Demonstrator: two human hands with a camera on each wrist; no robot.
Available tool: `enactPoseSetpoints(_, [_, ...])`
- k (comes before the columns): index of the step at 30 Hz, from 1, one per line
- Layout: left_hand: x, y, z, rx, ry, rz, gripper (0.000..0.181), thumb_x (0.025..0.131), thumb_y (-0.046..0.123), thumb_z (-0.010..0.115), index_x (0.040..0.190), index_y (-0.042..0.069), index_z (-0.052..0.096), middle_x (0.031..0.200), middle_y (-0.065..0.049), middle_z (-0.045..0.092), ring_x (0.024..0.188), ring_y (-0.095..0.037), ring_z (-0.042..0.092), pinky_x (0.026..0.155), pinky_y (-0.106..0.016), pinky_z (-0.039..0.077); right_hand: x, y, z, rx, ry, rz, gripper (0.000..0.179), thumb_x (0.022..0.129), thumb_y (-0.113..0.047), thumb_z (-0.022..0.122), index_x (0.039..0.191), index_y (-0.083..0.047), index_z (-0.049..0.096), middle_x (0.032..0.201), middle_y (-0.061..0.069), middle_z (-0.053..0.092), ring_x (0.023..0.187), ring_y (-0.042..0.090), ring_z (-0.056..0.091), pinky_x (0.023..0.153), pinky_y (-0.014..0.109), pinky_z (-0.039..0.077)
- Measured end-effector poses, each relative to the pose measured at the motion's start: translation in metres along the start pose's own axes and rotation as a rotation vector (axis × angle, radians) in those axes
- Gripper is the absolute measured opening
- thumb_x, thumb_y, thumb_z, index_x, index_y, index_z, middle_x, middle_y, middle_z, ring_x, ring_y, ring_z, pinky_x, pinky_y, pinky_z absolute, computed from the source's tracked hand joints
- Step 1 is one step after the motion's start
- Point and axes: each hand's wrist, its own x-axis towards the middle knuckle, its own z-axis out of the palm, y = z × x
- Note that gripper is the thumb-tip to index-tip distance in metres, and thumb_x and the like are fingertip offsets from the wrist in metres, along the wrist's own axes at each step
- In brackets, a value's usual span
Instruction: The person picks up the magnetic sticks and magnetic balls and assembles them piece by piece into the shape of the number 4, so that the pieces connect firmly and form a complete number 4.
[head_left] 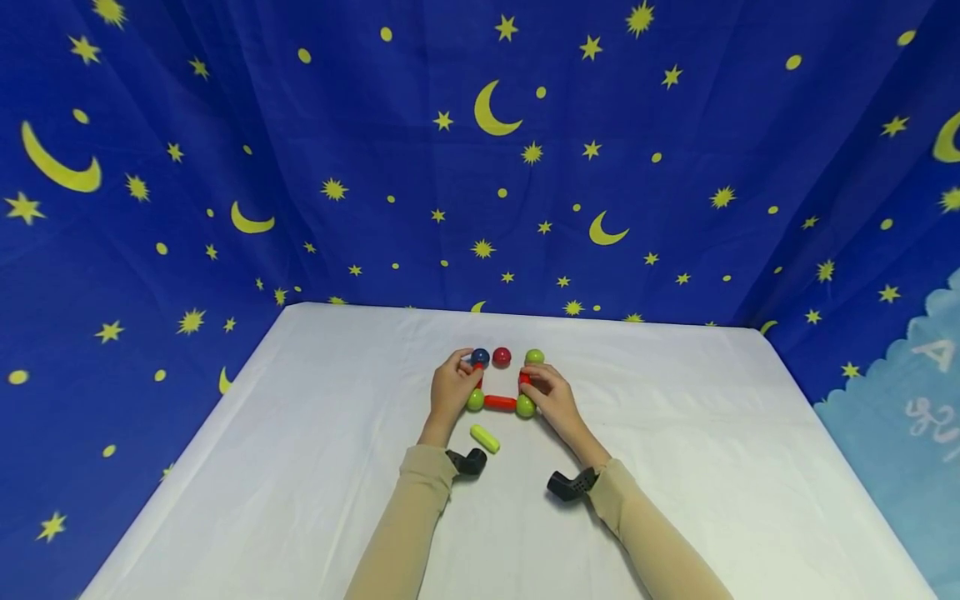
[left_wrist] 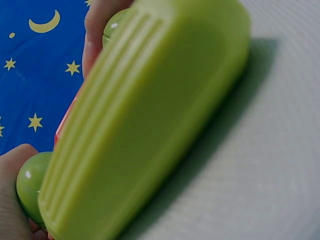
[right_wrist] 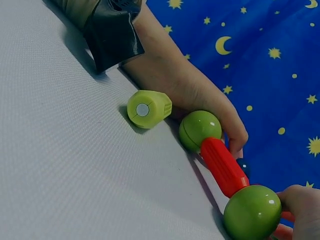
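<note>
Glossy balls and ribbed rods form a U-shaped frame on the white table. A red front rod (head_left: 500, 403) joins two green balls, the front left ball (head_left: 476, 400) and the front right ball (head_left: 526, 407). My left hand (head_left: 450, 387) grips the left red rod (head_left: 478, 379), fingertips by the blue ball (head_left: 480, 357) at its far end. With thumb and fingers, my right hand (head_left: 553, 402) pinches the right red rod (head_left: 524, 380), partly covering it. Beyond that hand shows another green ball (head_left: 535, 357). A red ball (head_left: 502, 357) lies between the far ends.
On the near side of the frame lies a loose yellow-green rod (head_left: 485, 438), looming large in the left wrist view. Black wrist devices, one left (head_left: 468, 461) and one right (head_left: 572, 485), sit low over the table (head_left: 675, 500). A blue star-patterned curtain (head_left: 420, 150) stands behind.
</note>
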Motion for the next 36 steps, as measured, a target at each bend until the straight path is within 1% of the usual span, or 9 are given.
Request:
enactPoseSetpoints(4, [0.0,0.0,0.0,-0.002,0.001,0.003,0.037,0.08,0.014,0.071,0.117,0.01,0.065,0.077,-0.007,0.063,0.064,-0.01,0.051,0.062,-0.021,0.042,0.002,0.002,-0.001,-0.005,0.084,-0.036,0.026,0.088,0.003,0.06,0.112,0.012,0.061,0.118,0.028,0.058,0.103,0.038,0.059,0.081,0.011,0.044])
enactPoseSetpoints(6, [-0.001,0.001,0.0,-0.001,0.0,0.001,0.037,0.08,0.014,0.071,0.117,0.01,0.066,0.077,-0.007,0.063,0.064,-0.01,0.051,0.063,-0.021,0.042,0.003,0.004,-0.002,-0.013,0.146,-0.046,0.024,0.086,0.004,0.06,0.109,0.012,0.062,0.113,0.028,0.059,0.096,0.033,0.06,0.079,0.012,0.044])
enactPoseSetpoints(10, [-0.001,0.001,0.0,0.008,-0.003,-0.007,0.037,0.081,0.014,0.071,0.117,0.011,0.066,0.077,-0.006,0.063,0.064,-0.01,0.051,0.063,-0.021,0.042,0.012,0.023,-0.002,-0.032,0.258,-0.041,0.023,0.084,0.004,0.062,0.107,0.009,0.064,0.109,0.026,0.06,0.089,0.025,0.059,0.075,0.013,0.043])
enactPoseSetpoints(14, [-0.001,0.002,0.0,0.004,0.0,-0.009,0.037,0.08,0.014,0.071,0.117,0.011,0.065,0.077,-0.007,0.063,0.064,-0.01,0.051,0.062,-0.022,0.041,0.022,0.038,-0.001,-0.036,0.306,-0.036,0.024,0.084,0.002,0.064,0.108,0.006,0.065,0.11,0.023,0.059,0.091,0.03,0.058,0.073,0.013,0.041])
enactPoseSetpoints(17, [-0.001,0.002,-0.001,0.002,0.001,-0.012,0.037,0.08,0.015,0.071,0.117,0.011,0.065,0.077,-0.007,0.063,0.064,-0.011,0.051,0.062,-0.021,0.041,0.026,0.041,-0.001,-0.035,0.308,-0.039,0.026,0.083,0.002,0.065,0.109,0.004,0.064,0.111,0.02,0.058,0.095,0.032,0.057,0.075,0.014,0.042])
enactPoseSetpoints(19, [-0.001,0.002,-0.001,0.001,-0.002,-0.013,0.037,0.081,0.015,0.071,0.117,0.011,0.065,0.077,-0.006,0.063,0.064,-0.011,0.051,0.062,-0.021,0.041,0.028,0.043,-0.002,-0.036,0.307,-0.043,0.028,0.082,0.002,0.066,0.11,0.002,0.064,0.112,0.019,0.058,0.098,0.032,0.057,0.078,0.019,0.045])
enactPoseSetpoints(24, [-0.001,0.003,-0.002,-0.017,-0.01,-0.01,0.037,0.081,0.015,0.071,0.117,0.011,0.065,0.077,-0.006,0.062,0.064,-0.011,0.051,0.062,-0.021,0.041,0.034,0.044,-0.002,-0.047,0.287,-0.061,0.036,0.079,0.002,0.067,0.114,0.004,0.061,0.116,0.019,0.056,0.105,0.034,0.055,0.088,0.041,0.048])
enactPoseSetpoints(27, [-0.002,0.003,-0.002,-0.022,-0.012,-0.009,0.037,0.081,0.015,0.071,0.117,0.011,0.065,0.077,-0.006,0.062,0.064,-0.011,0.05,0.062,-0.021,0.041,0.037,0.044,-0.002,-0.052,0.264,-0.063,0.041,0.079,0.001,0.068,0.118,0.006,0.059,0.118,0.02,0.055,0.107,0.036,0.054,0.093,0.049,0.046])
enactPoseSetpoints(36, [-0.002,0.003,-0.002,-0.01,-0.01,-0.019,0.037,0.081,0.015,0.071,0.117,0.011,0.065,0.078,-0.006,0.063,0.064,-0.011,0.051,0.062,-0.021,0.041,0.043,0.048,-0.001,-0.097,0.191,-0.038,0.047,0.079,-0.001,0.07,0.124,0.005,0.057,0.123,0.021,0.055,0.108,0.035,0.054,0.097,0.049,0.046])
